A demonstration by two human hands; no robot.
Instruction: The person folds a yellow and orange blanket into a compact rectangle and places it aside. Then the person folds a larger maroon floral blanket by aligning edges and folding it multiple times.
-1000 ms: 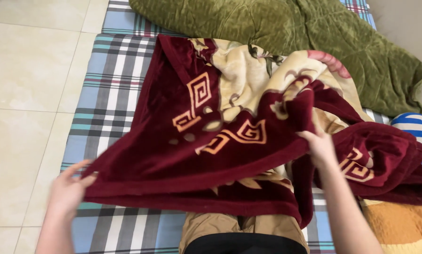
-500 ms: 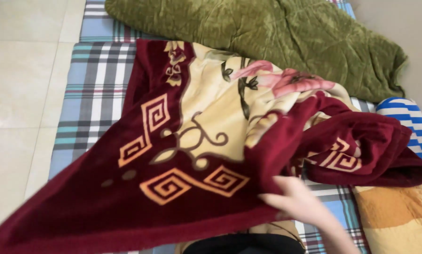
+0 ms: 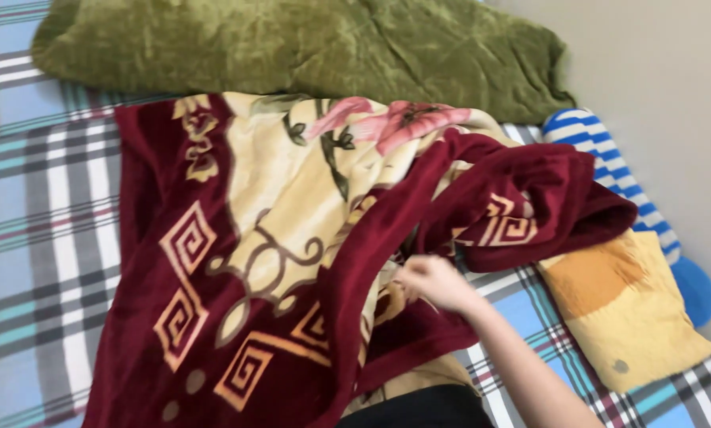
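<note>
**A:** What takes up the most room?

**B:** The plaid mat, blue, grey and white checks, running under everything from the left edge to the lower right corner. Tiled floor shows along the far left, and plain pale floor fills the upper right.

**A:** And on top of it?

**B:** The maroon blanket fills the centre and lower left of the frame. It has a cream middle with pink flowers near the top centre and orange key-pattern squares along its dark red border. Its left part lies fairly flat; its right part is bunched and folded over itself, right of centre.

**A:** Next in size?

**B:** A green quilt lies crumpled across the top of the frame, its lower edge touching the blanket's upper edge. Then a yellow-orange cushion at lower right, just beside the blanket's bunched end, and a blue and white striped bolster along the right side, partly under that cushion.

**A:** The hands?

**B:** The right hand is just below centre, its arm coming up from the bottom edge. Its fingers are closed together, pinching a fold of the blanket's edge where the red border meets the cream. The left hand is out of frame. Dark and tan clothing shows at the bottom centre.
</note>
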